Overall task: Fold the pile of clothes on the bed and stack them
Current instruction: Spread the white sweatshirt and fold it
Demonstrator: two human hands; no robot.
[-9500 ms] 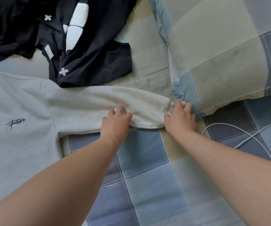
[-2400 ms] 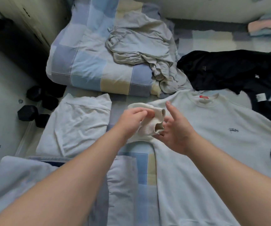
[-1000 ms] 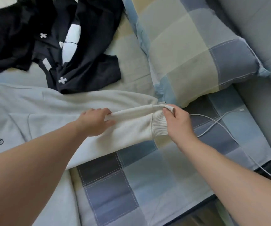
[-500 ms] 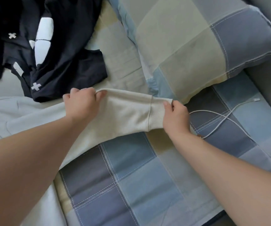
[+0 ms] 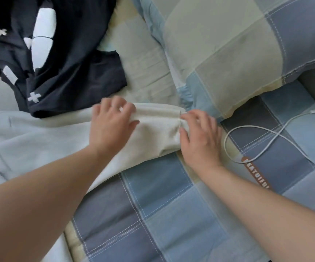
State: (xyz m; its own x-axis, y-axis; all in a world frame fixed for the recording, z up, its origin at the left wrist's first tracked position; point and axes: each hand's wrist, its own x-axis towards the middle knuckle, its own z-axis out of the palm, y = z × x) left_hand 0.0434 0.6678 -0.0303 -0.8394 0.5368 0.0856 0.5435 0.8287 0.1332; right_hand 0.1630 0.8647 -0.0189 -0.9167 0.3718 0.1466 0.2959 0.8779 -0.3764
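The left hand's fingers (image 5: 118, 104) are spread and nearly straight, lying flat on the pale sleeve (image 5: 156, 129) at the centre of the frame; they press on it without closing round it, and one finger wears a ring (image 5: 115, 106). The right hand's fingers (image 5: 190, 115) are bent over the sleeve's cuff end, with the thumb lower on the same cloth and the fabric bunched between them. Blur hides whether they pinch it or only rest on it.

The left hand (image 5: 113, 127) and right hand (image 5: 202, 140) sit close together on the sleeve, both forearms reaching in from the bottom edge. The sleeve runs left into the light grey sweatshirt (image 5: 29, 140), which lies spread on the bed across the left of the frame.

A black garment (image 5: 67, 63) with white crosses and patches lies crumpled in the upper left, its lower edge just touching the sweatshirt. A checked pillow (image 5: 228, 44) fills the upper right, its corner just beside the right hand. A white cable (image 5: 247, 129) loops at the right on the checked blue bed cover (image 5: 162, 205), near an orange label (image 5: 257, 176).
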